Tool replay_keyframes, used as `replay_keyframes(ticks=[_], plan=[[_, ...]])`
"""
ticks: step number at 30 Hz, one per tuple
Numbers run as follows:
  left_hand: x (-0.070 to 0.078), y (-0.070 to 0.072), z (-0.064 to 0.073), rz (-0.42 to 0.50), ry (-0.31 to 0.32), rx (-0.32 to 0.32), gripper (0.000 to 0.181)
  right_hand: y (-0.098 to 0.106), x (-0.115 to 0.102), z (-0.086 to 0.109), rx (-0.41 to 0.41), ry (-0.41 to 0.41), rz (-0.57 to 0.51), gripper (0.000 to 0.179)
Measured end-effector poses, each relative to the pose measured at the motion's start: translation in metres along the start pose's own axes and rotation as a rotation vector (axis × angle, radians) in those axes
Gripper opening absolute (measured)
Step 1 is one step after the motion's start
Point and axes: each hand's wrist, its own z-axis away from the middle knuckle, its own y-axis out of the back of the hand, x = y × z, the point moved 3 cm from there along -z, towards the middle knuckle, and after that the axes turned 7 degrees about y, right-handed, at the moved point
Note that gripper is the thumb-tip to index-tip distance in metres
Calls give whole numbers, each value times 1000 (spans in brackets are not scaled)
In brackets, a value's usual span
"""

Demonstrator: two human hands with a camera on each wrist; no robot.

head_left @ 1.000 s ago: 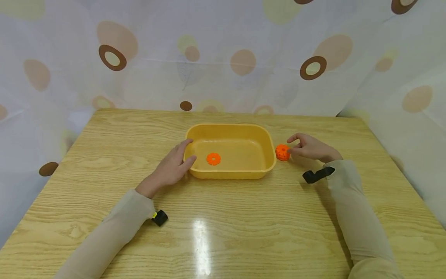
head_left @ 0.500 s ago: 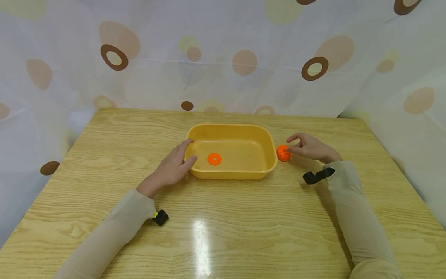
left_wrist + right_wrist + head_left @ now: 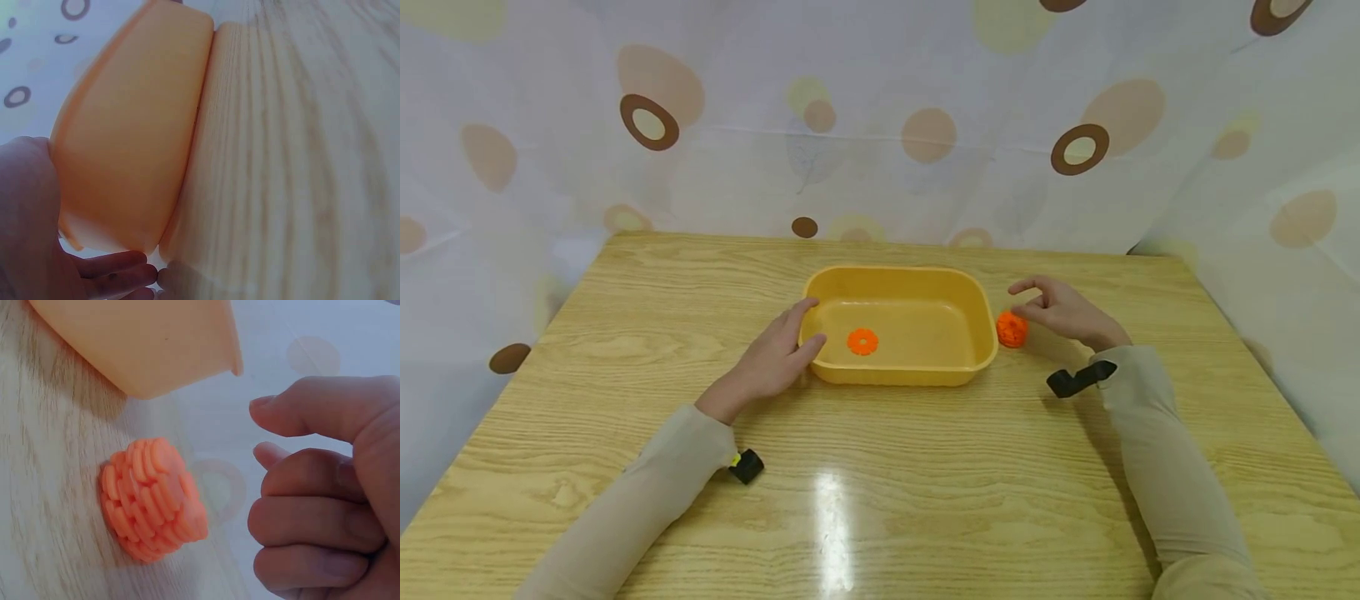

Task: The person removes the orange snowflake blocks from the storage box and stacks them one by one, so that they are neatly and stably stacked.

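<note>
A yellow rectangular plastic tub stands on the wooden table, with one orange snowflake-shaped disc lying flat inside its left half. My left hand grips the tub's left end, thumb over the rim; in the left wrist view its fingers bend round the outside wall. Just right of the tub is a short stack of orange notched discs. My right hand hovers beside and above this stack, apart from it. Its thumb and index finger are spread with nothing between them, while the other fingers curl in.
The light wooden table extends around the tub on all sides. Behind it hangs a pale curtain with brown and beige dots. Black camera mounts sit on both wrists.
My right hand has lifted slightly up and leftward from the stack of orange discs. The left hand keeps its hold on the tub, and the disc inside lies where it was.
</note>
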Motion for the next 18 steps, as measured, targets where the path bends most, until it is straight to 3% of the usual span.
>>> replay_keyframes(ticks=[18], plan=[[2, 0, -1, -6, -5, 10, 60, 5, -17, -6, 100, 112, 14, 39]])
